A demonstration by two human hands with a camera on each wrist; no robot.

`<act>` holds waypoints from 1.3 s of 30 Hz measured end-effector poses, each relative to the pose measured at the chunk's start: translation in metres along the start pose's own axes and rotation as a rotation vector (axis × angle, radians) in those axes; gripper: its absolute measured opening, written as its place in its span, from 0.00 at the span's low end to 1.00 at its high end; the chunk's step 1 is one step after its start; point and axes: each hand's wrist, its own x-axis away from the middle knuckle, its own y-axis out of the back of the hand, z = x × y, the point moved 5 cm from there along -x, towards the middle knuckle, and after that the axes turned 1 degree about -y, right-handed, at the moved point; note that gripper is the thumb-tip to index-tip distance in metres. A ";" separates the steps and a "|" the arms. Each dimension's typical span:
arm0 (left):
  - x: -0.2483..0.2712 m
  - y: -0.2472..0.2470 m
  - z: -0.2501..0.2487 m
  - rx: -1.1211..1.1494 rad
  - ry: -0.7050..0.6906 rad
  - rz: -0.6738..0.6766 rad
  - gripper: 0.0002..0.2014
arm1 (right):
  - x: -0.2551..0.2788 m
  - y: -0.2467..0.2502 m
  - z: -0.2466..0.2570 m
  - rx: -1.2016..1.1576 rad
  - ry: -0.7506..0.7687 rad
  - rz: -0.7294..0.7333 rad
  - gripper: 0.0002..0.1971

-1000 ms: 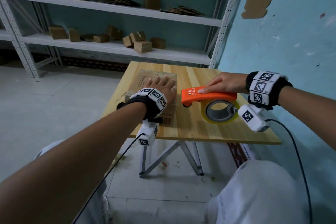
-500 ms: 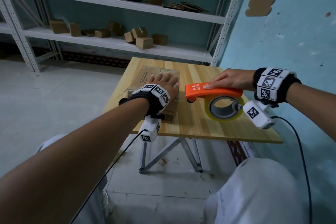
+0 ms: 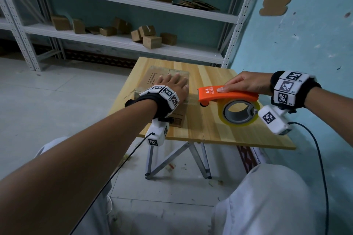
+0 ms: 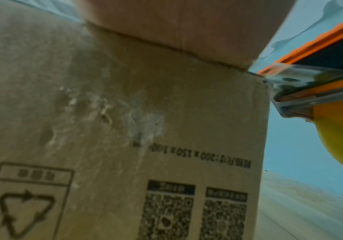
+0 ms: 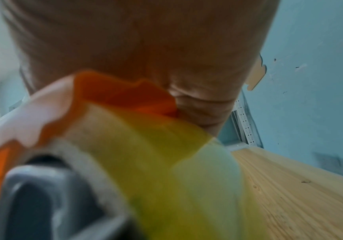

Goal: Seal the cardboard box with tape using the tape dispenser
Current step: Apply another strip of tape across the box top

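Note:
A brown cardboard box (image 3: 150,79) (image 4: 125,129) sits on the left half of the wooden table (image 3: 200,126). My left hand (image 3: 174,88) lies flat on its top with straight fingers. My right hand (image 3: 246,84) grips the orange tape dispenser (image 3: 227,94) from above, index finger along its top. A yellowish tape roll (image 3: 238,113) (image 5: 156,162) hangs under it. The dispenser's nose is just right of the box's near right corner. In the left wrist view a clear strip of tape (image 4: 289,71) runs from that corner to the dispenser (image 4: 320,91).
White metal shelving (image 3: 122,39) with several small cardboard boxes stands behind the table. A blue wall (image 3: 305,44) runs close along the table's right side. My white-trousered knees (image 3: 267,196) are below the table's near edge. Cables hang from both wrist cameras.
The dispenser and my right hand have stayed beside the box with little movement. My left hand remains flat on the box top. The head view shifted slightly.

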 end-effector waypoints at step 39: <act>-0.005 -0.004 0.000 -0.068 -0.073 -0.022 0.21 | 0.005 0.000 -0.002 -0.008 -0.006 -0.014 0.23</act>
